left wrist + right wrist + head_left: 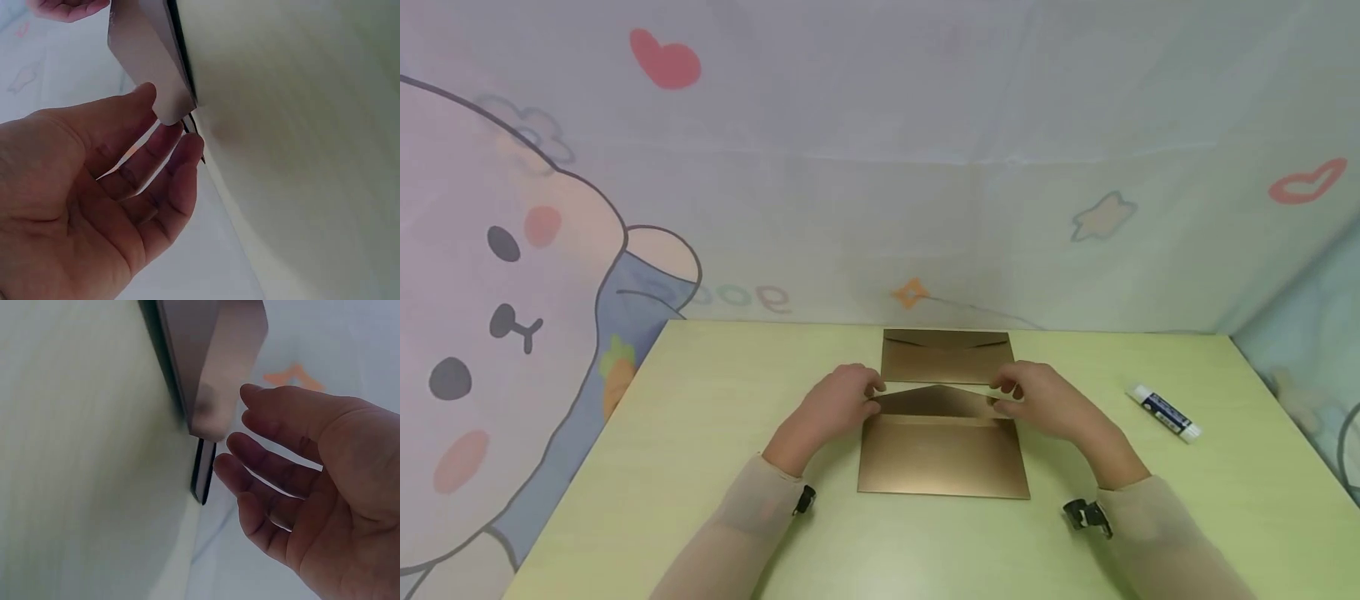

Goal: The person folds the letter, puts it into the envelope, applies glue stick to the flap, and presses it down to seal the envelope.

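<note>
A bronze-coloured envelope lies on the table with its pointed flap raised along the far side. At the flap's left end, my left hand pinches the corner between thumb and fingers; the left wrist view shows the thumb against the flap's face. My right hand hovers at the opposite end, fingers loosely bent. In the right wrist view its fingertips are right beside the flap's edge, with thumb and fingers apart. Just behind lies a second bronze envelope, its flap folded down.
A glue stick with a dark blue label lies on the right part of the pale yellow table. Behind the table's far edge hangs a cloth backdrop printed with a cartoon bear, hearts and stars.
</note>
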Available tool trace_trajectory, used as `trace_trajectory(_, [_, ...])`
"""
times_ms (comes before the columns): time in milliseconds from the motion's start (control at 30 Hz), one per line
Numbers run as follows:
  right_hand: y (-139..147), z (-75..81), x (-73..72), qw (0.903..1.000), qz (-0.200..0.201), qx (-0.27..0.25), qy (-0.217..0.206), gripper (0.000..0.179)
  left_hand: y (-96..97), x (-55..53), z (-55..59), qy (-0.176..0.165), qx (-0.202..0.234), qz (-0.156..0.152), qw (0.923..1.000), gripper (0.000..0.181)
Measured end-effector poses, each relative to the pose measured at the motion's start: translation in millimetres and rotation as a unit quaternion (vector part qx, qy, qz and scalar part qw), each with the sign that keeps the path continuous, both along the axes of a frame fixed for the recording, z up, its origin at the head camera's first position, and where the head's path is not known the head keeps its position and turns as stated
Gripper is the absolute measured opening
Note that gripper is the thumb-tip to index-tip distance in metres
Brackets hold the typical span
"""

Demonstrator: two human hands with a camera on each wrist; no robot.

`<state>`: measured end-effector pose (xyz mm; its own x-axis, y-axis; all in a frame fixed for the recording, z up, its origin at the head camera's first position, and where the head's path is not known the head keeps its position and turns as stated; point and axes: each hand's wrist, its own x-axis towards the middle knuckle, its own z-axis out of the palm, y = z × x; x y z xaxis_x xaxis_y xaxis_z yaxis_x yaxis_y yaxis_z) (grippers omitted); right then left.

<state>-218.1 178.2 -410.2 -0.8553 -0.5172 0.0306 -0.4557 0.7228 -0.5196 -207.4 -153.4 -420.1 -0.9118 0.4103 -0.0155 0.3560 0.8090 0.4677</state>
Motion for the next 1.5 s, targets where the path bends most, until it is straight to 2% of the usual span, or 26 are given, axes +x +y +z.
trace_trajectory(200, [-4, -7.3, -1.2, 0.9996, 0.022, 0.006, 0.014, 0.013, 2.7, -5.2, -1.4, 0.006, -0.001, -0.011, 0.9999, 0.011])
trace_trajectory(300, [-5, -10.0, -0.9, 0.9994, 0.019, 0.012, 0.025, 0.013, 2.9, -6.9, -2.7, 0.010, 0.002, -0.015, 0.9998, 0.008])
trace_trajectory(533, [-3, -12.7, -0.2, 0.9969, 0.018, 0.024, 0.073, 0.017, 3.6, -5.5, -1.7, 0.033, -0.002, -0.011, 0.9994, 0.008])
trace_trajectory(667, [-3, -14.1, 2.1, 0.9943, 0.026, 0.023, 0.101, 0.018, 3.2, -3.5, -2.2, 0.060, -0.016, -0.017, 0.9979, 0.011])
trace_trajectory(800, [-2, -14.5, 4.7, 0.9927, 0.032, 0.023, 0.114, 0.020, 2.0, -2.1, -2.9, 0.072, -0.018, -0.030, 0.9968, 0.015])
trace_trajectory(967, [-1, -14.0, 7.8, 0.9925, 0.039, 0.025, 0.114, 0.021, 0.7, 0.1, -2.6, 0.072, -0.013, -0.046, 0.9963, 0.015])
trace_trajectory(1500, [0, -9.8, 19.0, 0.9942, 0.066, 0.052, 0.067, 0.020, -1.5, 8.1, -6.1, 0.042, -0.002, -0.080, 0.9959, 0.011])
